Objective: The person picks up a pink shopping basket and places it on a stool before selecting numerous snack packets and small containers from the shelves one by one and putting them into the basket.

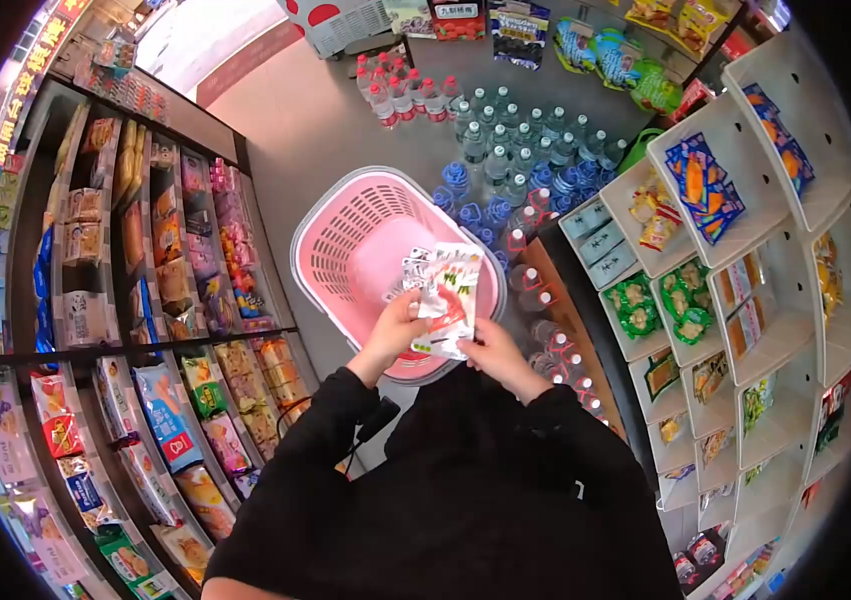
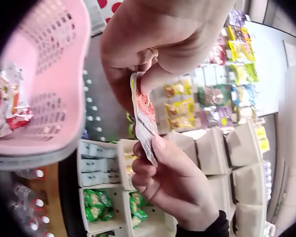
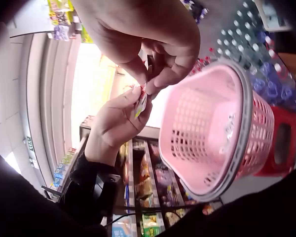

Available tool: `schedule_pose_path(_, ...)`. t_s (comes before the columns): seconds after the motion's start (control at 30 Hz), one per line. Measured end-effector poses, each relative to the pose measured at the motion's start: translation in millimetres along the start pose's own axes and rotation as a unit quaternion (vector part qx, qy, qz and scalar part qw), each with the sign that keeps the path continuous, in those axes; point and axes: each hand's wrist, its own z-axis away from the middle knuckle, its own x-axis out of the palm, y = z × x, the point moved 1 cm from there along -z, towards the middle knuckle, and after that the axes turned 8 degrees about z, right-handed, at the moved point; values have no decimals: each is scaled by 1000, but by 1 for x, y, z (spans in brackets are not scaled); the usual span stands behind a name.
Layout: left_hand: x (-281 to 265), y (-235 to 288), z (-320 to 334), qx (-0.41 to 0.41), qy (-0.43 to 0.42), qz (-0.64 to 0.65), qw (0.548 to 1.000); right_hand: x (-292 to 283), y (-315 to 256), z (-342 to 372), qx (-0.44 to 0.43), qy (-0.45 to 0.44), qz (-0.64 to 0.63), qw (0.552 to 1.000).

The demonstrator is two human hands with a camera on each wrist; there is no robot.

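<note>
A small white and red snack packet (image 1: pixel 454 305) is held between my two hands, over the near side of a pink plastic basket (image 1: pixel 331 235). My left hand (image 1: pixel 393 332) pinches the packet's left edge between thumb and fingers. On the opposite side, my right hand (image 1: pixel 498 358) pinches its lower right corner. Seen edge-on in the left wrist view, the packet (image 2: pixel 145 116) looks thin and flat. More shiny snack packets (image 2: pixel 10 101) lie inside the basket, partly hidden in the head view behind the held one.
Shelves of packaged snacks (image 1: pixel 161 240) run along the left. Water bottles (image 1: pixel 516 140) stand on the floor behind and right of the basket. White bins (image 1: pixel 766 330) with bagged goods line the right side. A red stool (image 3: pixel 285 140) shows beside the basket.
</note>
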Motion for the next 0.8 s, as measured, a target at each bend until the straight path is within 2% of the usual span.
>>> schedule_pose_path(0.07,-25,-19,3,-22,6,23,999,22,25,-20,21,-10,-12,1000)
schedule_pose_path(0.13,-41,-34,7,-105,51,47,992,37,35,-30,76,-19,-9,997)
schedule_pose_path(0.17,-49,-40,4,-149,76,65,984,46,39,-38,74,-31,-26,996)
schedule_pose_path(0.2,-53,-45,2,-148,77,73,983,49,43,-41,55,-25,-7,998)
schedule_pose_path(0.23,-69,-64,-7,-162,68,96,980,51,60,-48,91,-26,-12,995)
schedule_pose_path(0.27,-85,-83,-15,-152,57,72,984,50,59,-54,134,-71,-41,988)
schedule_pose_path(0.3,-73,-68,-18,-156,61,38,985,46,44,-52,155,-69,-55,984)
schedule_pose_path(0.33,-78,-74,-25,-163,44,58,984,45,49,-60,90,-69,-35,993)
schedule_pose_path(0.37,-79,-71,-30,-130,26,-55,990,57,98,-86,-1,-45,-37,998)
schedule_pose_path(0.4,-67,-61,-30,15,-50,-130,990,50,71,-79,-49,11,-47,998)
schedule_pose_path(0.43,-69,-75,-44,-137,54,77,986,43,59,-79,5,-40,-16,999)
schedule_pose_path(0.47,-69,-72,-46,-6,-34,-70,997,60,110,-108,-134,15,-8,991)
schedule_pose_path(0.5,-62,-65,-50,-8,-19,-134,991,54,96,-101,-125,38,9,991)
schedule_pose_path(0.53,-73,-76,-58,-9,-25,-154,988,59,100,-107,-189,92,15,978)
schedule_pose_path(0.57,-72,-79,-67,-114,31,-42,992,45,64,-83,-180,112,126,969)
schedule_pose_path(0.6,-74,-86,-75,-140,77,-10,987,35,44,-71,-36,40,148,988)
schedule_pose_path(0.63,-75,-93,-81,-115,44,2,992,38,58,-73,-100,71,90,988)
schedule_pose_path(0.67,-68,-87,-82,-170,81,80,979,33,57,-70,-92,38,88,991)
schedule_pose_path(0.7,-71,-93,-90,-180,69,94,977,26,39,-52,-49,57,73,995)
schedule_pose_path(0.73,-77,-98,-91,-168,34,37,984,22,45,-51,-61,64,83,993)
schedule_pose_path(0.77,-90,-113,-102,-180,40,46,982,22,54,-50,-74,70,93,990)
schedule_pose_path(0.8,-80,-112,-101,-145,51,13,988,16,50,-41,-71,75,81,991)
